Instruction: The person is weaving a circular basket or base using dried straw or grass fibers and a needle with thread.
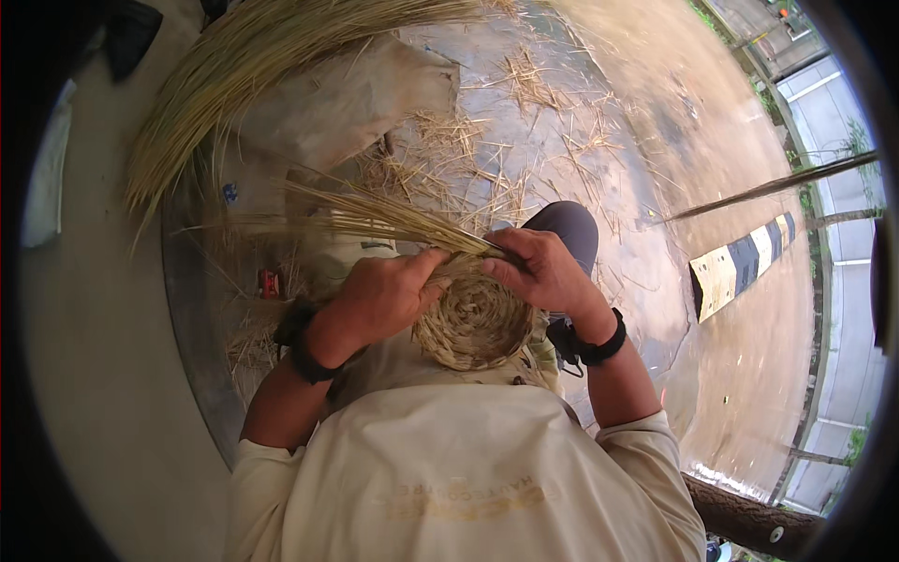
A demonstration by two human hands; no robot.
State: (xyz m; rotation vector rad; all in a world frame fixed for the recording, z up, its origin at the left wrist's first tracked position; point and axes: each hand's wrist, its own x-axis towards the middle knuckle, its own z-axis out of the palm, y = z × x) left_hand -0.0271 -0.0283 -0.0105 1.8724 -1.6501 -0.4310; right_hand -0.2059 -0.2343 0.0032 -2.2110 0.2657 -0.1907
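A round coiled straw basket rests at my lap, its spiral rows facing up. My left hand is closed over its far left rim, fingers on a bundle of loose straw that fans out to the left. At the far right rim, my right hand pinches the basket's edge between thumb and fingers, where the straw bundle meets it. A thin dark piece shows by the right fingertips; its kind cannot be made out. The undersides of both hands' grips are hidden.
A large sheaf of long straw lies at the far left over a brown sheet. Cut straw scraps litter the ground sheet. A small red object lies at left; a black-and-pale striped block stands at right.
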